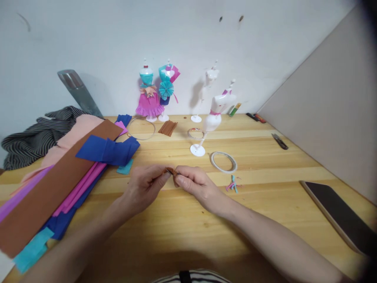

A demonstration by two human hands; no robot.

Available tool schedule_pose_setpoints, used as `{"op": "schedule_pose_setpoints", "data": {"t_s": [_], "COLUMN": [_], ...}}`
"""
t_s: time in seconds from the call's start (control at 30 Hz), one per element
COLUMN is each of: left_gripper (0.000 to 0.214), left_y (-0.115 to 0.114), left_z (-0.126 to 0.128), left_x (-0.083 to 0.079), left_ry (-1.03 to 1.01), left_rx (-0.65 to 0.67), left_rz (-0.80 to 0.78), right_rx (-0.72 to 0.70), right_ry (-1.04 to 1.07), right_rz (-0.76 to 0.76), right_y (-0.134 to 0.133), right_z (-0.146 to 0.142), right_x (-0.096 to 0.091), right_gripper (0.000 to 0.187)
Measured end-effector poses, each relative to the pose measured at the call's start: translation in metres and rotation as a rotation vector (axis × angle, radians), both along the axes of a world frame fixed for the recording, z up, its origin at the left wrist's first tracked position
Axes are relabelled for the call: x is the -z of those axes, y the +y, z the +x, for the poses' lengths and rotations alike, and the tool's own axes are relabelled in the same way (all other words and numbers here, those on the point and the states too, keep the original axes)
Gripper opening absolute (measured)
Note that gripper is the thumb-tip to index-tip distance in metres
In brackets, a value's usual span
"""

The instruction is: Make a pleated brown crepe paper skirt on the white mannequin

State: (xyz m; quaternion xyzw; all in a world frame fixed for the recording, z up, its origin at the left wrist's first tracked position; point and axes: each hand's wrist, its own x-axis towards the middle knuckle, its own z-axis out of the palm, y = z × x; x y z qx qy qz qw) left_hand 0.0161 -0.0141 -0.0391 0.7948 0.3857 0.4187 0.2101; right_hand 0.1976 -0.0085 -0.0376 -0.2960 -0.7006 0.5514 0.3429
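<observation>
**Seriously fiddly pinch-work going on over here**

So I'm watching this person at the worktop (165, 232). Nearest stuff first: a wide brown strip (59, 184) runs up from the near-left corner over a pile of colored sheets, and a phone-or-tablet thing (335, 216) lies along the right edge.

The action's around the middle, between the left and right edges. Left hand (146, 184) and right hand (200, 186) nearly meet, fingers of both clamped on a small brown piece (176, 180). Looks like the step is shaping it by hand; folding or gathering, can't tell, the fingers hide most of it. Imo the next move calls for one hand holding that pinch tight while the other shifts its grip. Let go with both and it might spring open.

Past the hands, toward the right edge: little pink and teal scraps (233, 185), then a tape roll (226, 171). Further back, a white dress form (212, 122) with a pink waistband, and a pleated brown piece (167, 128). By the far edge, two dressed-up forms: one pink-skirted (149, 104), one with a teal rosette (166, 89).
</observation>
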Motion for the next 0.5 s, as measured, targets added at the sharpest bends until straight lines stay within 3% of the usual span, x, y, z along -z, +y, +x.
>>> {"op": "schedule_pose_setpoints", "data": {"t_s": [0.23, 0.5], "left_gripper": [0.028, 0.028], "left_y": [0.0004, 0.0046], "left_z": [0.0006, -0.0016], "left_x": [-0.0026, 0.0052], "left_ry": [-0.029, 0.109], "left_rx": [0.018, 0.042], "left_rz": [-0.140, 0.054], "right_rx": [0.038, 0.066], "right_ry": [-0.059, -0.168], "right_rz": [0.023, 0.115], "right_y": [0.0058, 0.0056], "right_z": [0.0000, 0.0014], "right_x": [0.0020, 0.0005], "right_gripper": [0.037, 0.035]}}
